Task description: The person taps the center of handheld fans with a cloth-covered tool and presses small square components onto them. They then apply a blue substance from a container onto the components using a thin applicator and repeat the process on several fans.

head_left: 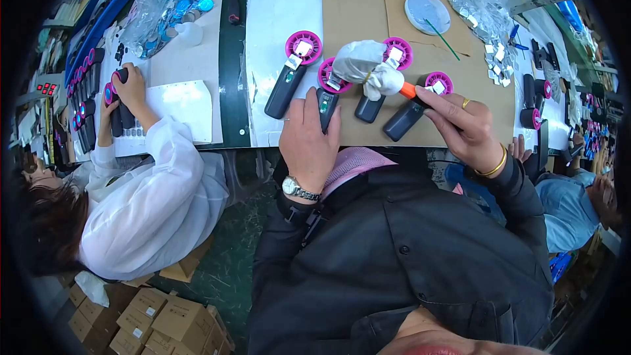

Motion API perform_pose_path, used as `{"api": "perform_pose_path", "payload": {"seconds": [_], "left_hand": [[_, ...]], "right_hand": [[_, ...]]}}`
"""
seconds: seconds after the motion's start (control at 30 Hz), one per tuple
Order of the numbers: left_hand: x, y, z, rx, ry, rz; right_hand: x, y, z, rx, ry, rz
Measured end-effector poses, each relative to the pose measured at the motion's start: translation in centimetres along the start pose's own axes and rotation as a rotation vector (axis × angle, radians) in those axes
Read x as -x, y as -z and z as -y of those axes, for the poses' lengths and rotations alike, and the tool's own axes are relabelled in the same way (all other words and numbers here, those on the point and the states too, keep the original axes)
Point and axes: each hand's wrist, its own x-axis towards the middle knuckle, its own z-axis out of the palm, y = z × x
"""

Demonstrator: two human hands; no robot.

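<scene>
Left-side co-worker: at the left of the frame, a person [151,190] in a white sleeve had both hands at a dark fan [121,108].
Blue discs: a clear bag [148,10] of them lay at the upper left, on the pale table.
First fan: it lay left of centre, pink head [303,47] toward the top, dark handle [284,94] slanting down-left, a white tag on it.
Left hand: the wearer's left hand [309,144], watch at the wrist, gripped the dark handle of the second fan [326,106] between fingers and thumb, near the centre of the frame.
Wrapped tool: its white, banded head [358,66] hung over the second fan's pink head; I could not tell whether they touched.
Third fan: just right of centre, pink head [398,54] up, its middle hidden behind the wrapping.
Fourth fan: right of the third, its dark handle [403,121] pointed down-left.
Round dish: at the upper right, this pale dish [420,10] had a green stick [442,39] across it.
Right hand: the wearer's right hand [468,128] pinched the wrapped tool's orange handle [409,90] between thumb and fingers.
White squares: a small heap [499,62] lay farther right.
</scene>
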Motion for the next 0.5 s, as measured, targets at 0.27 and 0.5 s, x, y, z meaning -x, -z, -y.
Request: {"api": "perform_pose_path", "payload": {"seconds": [0.27, 0.5], "left_hand": [[0.1, -0.3, -0.2, 0.018, -0.002, -0.004], [0.0, -0.4, -0.2, 0.016, -0.004, -0.008]], "right_hand": [[-0.4, 0.0, -0.2, 0.033, 0.030, 0.042], [-1.1, 1.8, 1.9, 0.018, 0.065, -0.100]]}}
